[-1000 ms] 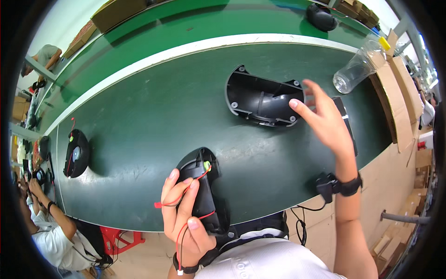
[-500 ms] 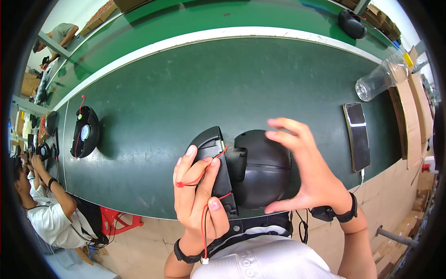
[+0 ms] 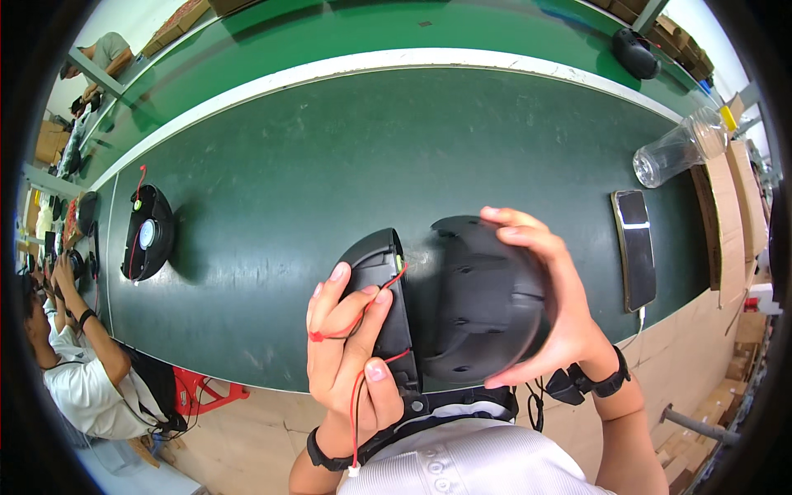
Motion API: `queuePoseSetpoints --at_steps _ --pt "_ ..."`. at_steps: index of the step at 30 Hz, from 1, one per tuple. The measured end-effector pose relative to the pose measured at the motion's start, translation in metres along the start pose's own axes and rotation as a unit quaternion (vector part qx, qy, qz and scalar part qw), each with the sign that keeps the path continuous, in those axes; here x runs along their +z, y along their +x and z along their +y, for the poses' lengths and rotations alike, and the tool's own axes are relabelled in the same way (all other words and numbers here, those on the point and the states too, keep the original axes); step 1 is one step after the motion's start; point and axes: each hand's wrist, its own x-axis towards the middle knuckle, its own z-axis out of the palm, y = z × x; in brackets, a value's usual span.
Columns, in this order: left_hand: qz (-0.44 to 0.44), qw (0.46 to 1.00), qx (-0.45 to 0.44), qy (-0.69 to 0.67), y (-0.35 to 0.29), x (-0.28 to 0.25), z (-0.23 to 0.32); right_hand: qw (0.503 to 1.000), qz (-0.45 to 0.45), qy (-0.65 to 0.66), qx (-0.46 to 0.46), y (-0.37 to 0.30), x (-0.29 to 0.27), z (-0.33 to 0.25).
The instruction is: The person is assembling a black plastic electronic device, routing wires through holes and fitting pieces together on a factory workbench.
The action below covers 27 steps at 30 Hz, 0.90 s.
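Observation:
My left hand (image 3: pixel 351 371) grips a black curved plastic shell half (image 3: pixel 369 257), held on edge near the table's front. Red and black wires (image 3: pixel 355 417) run from that half between my fingers, and a small white plug dangles by my wrist. Just to the right, my right hand (image 3: pixel 565 309) is wrapped round the side of a rounded black plastic shell (image 3: pixel 474 297), thumb at the near end and fingers at the far end. A narrow gap separates the two pieces. This rounded shell is slightly blurred, and its far side is hidden by my palm.
Another shell half (image 3: pixel 153 235) with a round silver part and red wire lies at left. A phone (image 3: pixel 634 252) on a cable, a clear bottle (image 3: pixel 676 153) and cardboard (image 3: pixel 730 223) are at right. A person (image 3: pixel 91 363) works at far left beside a red stool (image 3: pixel 202 392).
My right hand has closed on the rounded shell, shifted it slightly right and turned it, so ribs and small holes now show. My left hand has hardly moved.

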Motion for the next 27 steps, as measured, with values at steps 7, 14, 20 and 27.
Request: queuePoseSetpoints --at_steps 7,14,20,27 --pt "-0.027 0.999 0.035 -0.022 0.004 0.002 -0.001 0.995 -0.055 0.081 0.009 -0.016 0.014 0.012" --pt "-0.065 0.997 -0.018 -0.042 0.005 -0.004 0.004 0.995 -0.041 0.089 0.033 -0.022 0.016 0.008" --pt "-0.089 0.996 -0.008 -0.019 0.008 0.001 0.009 0.986 -0.026 0.142 0.079 -0.028 0.020 0.012" --pt "-0.105 0.994 0.025 0.011 0.005 0.002 0.009 0.991 -0.033 0.121 0.048 -0.025 0.023 0.015"
